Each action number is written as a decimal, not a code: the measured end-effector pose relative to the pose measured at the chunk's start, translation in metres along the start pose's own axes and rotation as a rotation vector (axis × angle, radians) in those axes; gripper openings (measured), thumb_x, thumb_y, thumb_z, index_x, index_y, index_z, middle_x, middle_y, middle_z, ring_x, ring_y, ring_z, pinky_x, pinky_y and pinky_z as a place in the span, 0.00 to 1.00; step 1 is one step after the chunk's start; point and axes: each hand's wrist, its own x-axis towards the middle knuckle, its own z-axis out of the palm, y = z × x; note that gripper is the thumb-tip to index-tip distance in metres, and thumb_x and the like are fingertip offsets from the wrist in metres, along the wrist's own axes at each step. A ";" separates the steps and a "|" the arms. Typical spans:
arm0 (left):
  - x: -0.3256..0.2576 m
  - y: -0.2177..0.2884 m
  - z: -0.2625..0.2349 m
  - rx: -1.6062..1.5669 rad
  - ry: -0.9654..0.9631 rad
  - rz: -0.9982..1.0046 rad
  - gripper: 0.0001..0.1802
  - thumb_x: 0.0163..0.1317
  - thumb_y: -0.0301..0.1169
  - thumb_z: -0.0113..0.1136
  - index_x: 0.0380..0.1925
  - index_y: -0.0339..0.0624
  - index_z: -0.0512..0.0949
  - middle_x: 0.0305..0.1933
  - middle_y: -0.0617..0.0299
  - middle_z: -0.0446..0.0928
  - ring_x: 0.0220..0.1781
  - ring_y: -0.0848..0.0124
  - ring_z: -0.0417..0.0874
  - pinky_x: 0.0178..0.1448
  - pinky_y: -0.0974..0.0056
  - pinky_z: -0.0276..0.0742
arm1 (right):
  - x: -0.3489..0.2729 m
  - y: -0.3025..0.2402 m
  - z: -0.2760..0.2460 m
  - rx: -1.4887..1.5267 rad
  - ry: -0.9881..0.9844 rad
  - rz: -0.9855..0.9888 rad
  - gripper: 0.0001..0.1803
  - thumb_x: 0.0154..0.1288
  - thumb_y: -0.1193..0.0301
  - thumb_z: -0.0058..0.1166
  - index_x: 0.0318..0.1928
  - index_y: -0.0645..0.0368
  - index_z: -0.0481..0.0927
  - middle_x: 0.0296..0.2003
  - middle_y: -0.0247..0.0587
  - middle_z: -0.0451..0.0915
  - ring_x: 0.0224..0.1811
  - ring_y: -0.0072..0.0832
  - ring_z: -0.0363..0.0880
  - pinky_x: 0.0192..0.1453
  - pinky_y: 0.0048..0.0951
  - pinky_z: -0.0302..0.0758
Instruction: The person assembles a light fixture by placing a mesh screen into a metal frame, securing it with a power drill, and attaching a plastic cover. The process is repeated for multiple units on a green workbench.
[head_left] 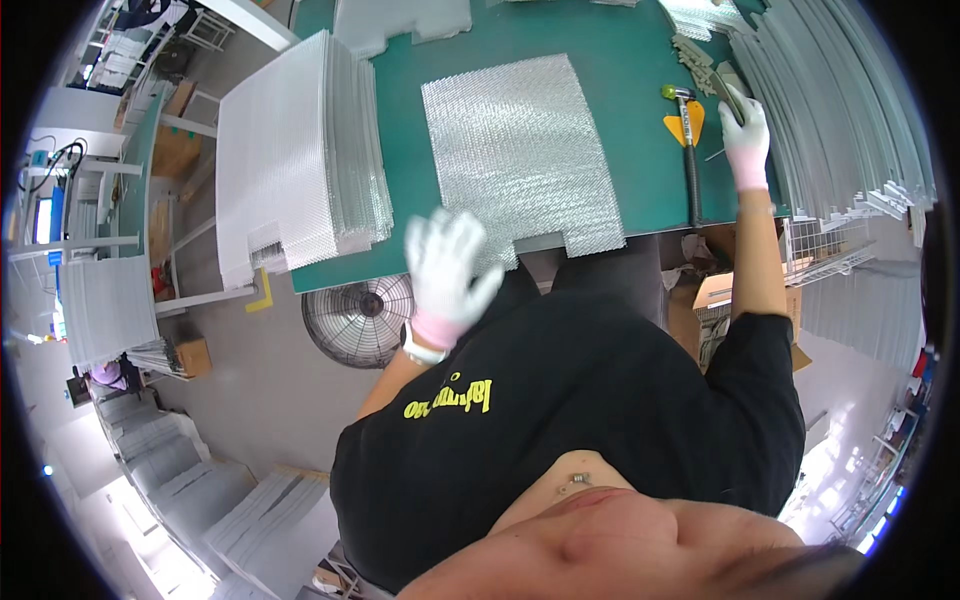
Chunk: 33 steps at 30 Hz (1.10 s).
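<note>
On the green table, a silver panel [520,150] with a fine honeycomb-like texture lies flat in front of me, a notch cut in its near edge. My left hand [445,265], in a white glove with a pink cuff, is open with fingers spread by the panel's near left corner; whether it touches is unclear. At the right, my gloved right hand [745,145] is closed on a flat greenish-grey strip [735,100]. Beside it are a pile of small beige strips [695,62] and a hammer [690,150] with a black handle, an orange-yellow piece [684,125] by its head.
A tall stack of translucent notched panels [290,160] stands left on the table [400,110]. More panels [840,110] are stacked at the right. A floor fan [360,315] sits below the table's left, a cardboard box [700,310] below its right. Another panel [400,20] lies at the far edge.
</note>
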 end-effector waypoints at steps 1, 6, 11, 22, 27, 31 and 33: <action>-0.017 -0.003 0.005 -0.274 -0.045 0.111 0.27 0.53 0.39 0.69 0.53 0.42 0.78 0.52 0.55 0.79 0.58 0.53 0.77 0.66 0.46 0.66 | -0.016 -0.037 -0.007 0.206 0.009 -0.045 0.16 0.64 0.73 0.59 0.53 0.59 0.83 0.44 0.43 0.81 0.44 0.32 0.81 0.52 0.28 0.75; -0.090 0.009 0.055 -1.365 -0.438 -0.992 0.22 0.72 0.44 0.55 0.46 0.31 0.80 0.40 0.57 0.83 0.42 0.67 0.84 0.53 0.61 0.78 | -0.145 -0.177 -0.037 0.726 -0.927 -0.043 0.12 0.57 0.68 0.64 0.39 0.62 0.85 0.35 0.38 0.81 0.39 0.30 0.79 0.46 0.29 0.76; -0.065 0.023 0.097 -1.862 0.049 -1.248 0.22 0.72 0.41 0.57 0.53 0.32 0.75 0.47 0.55 0.82 0.43 0.66 0.84 0.51 0.58 0.80 | -0.239 -0.183 0.025 1.134 -1.209 0.779 0.22 0.67 0.58 0.61 0.48 0.66 0.80 0.30 0.28 0.77 0.25 0.13 0.69 0.30 0.17 0.68; -0.063 0.030 0.104 -1.529 0.120 -1.174 0.18 0.70 0.35 0.60 0.46 0.27 0.78 0.45 0.51 0.83 0.45 0.64 0.85 0.53 0.59 0.79 | -0.232 -0.190 0.053 1.231 -1.060 0.929 0.16 0.68 0.63 0.61 0.45 0.64 0.82 0.28 0.29 0.78 0.24 0.14 0.68 0.30 0.19 0.67; -0.065 0.038 0.102 -1.655 0.205 -1.203 0.18 0.68 0.37 0.63 0.46 0.30 0.79 0.43 0.54 0.83 0.42 0.69 0.84 0.49 0.64 0.79 | -0.223 -0.191 0.049 1.016 -1.108 0.844 0.17 0.65 0.61 0.63 0.46 0.62 0.84 0.33 0.29 0.81 0.30 0.14 0.71 0.34 0.20 0.69; -0.071 0.041 0.101 -1.614 0.114 -1.238 0.19 0.67 0.40 0.65 0.43 0.32 0.81 0.38 0.60 0.82 0.34 0.77 0.79 0.41 0.70 0.75 | -0.228 -0.196 0.048 1.084 -1.056 0.844 0.17 0.65 0.61 0.63 0.47 0.61 0.84 0.36 0.29 0.81 0.33 0.15 0.72 0.35 0.22 0.71; -0.074 0.033 0.098 -1.539 -0.072 -1.147 0.20 0.70 0.42 0.59 0.47 0.32 0.79 0.39 0.61 0.81 0.35 0.77 0.77 0.41 0.70 0.73 | -0.232 -0.204 0.049 1.127 -0.922 0.803 0.17 0.66 0.61 0.63 0.46 0.62 0.84 0.36 0.30 0.82 0.33 0.15 0.73 0.35 0.23 0.72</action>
